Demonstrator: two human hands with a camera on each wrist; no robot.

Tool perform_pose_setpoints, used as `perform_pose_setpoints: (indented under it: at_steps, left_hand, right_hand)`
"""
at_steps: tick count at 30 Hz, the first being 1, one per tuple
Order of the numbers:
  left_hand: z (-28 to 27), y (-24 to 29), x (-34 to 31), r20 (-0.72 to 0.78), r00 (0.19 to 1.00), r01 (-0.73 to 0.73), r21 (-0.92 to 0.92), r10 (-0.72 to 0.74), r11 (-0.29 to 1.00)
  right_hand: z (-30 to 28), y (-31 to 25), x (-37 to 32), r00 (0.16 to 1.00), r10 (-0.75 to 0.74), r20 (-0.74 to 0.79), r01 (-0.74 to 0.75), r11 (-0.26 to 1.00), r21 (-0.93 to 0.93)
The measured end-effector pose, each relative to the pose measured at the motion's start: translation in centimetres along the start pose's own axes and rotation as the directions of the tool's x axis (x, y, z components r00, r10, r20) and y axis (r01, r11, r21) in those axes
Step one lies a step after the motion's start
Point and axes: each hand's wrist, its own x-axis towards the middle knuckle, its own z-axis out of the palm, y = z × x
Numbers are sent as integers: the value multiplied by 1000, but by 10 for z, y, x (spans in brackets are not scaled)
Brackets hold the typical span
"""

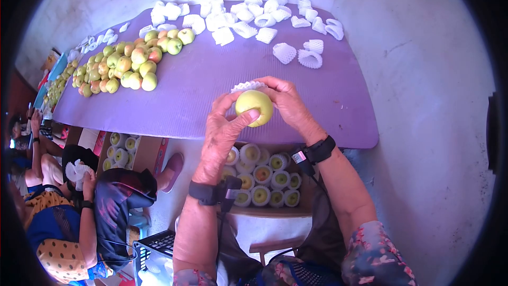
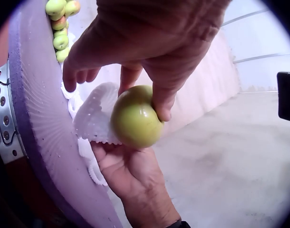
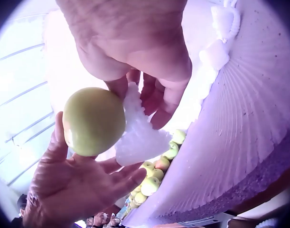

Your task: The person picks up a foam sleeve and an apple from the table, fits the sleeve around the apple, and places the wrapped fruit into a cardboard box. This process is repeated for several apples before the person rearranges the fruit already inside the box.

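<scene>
A yellow-green apple is gripped by the left hand, its thumb across the near side. Against the apple's far side is a white foam net sleeve, which the right hand pinches. In the left wrist view, the apple lies beside the opening of the foam sleeve, between the left hand's thumb and a finger. From the right wrist, the foam sleeve spreads between the right hand's fingers and the left hand, next to the apple.
Apples are piled on the purple mat; loose foam sleeves lie along its back. Below the table edge, a cardboard box holds sleeved apples. At left, another person's hand holds a foam sleeve beside another box.
</scene>
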Motion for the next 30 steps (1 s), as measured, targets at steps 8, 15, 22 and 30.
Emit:
perform_pose_setpoints:
  at_steps: [8,15,22,30]
  left_hand:
    - [-5,-8,1,-57,996,63,-99,-68,993]
    - [-9,-24,6,-198,977,-39,223,84,974]
    - [-2,-22,5,-173,971,-84,404,167,911]
    - [-8,-35,10,-148,988,-33,113,50,993]
  right_hand:
    - [5,-3,1,997,-53,54,59,990,-127]
    - [10,0,-4,989,-144,-35,113,885,-452]
    - [7,2,-12,993,-12,-121,-64,798,-600]
    - [11,12,-17,994,-56,-98,-9,825,-565]
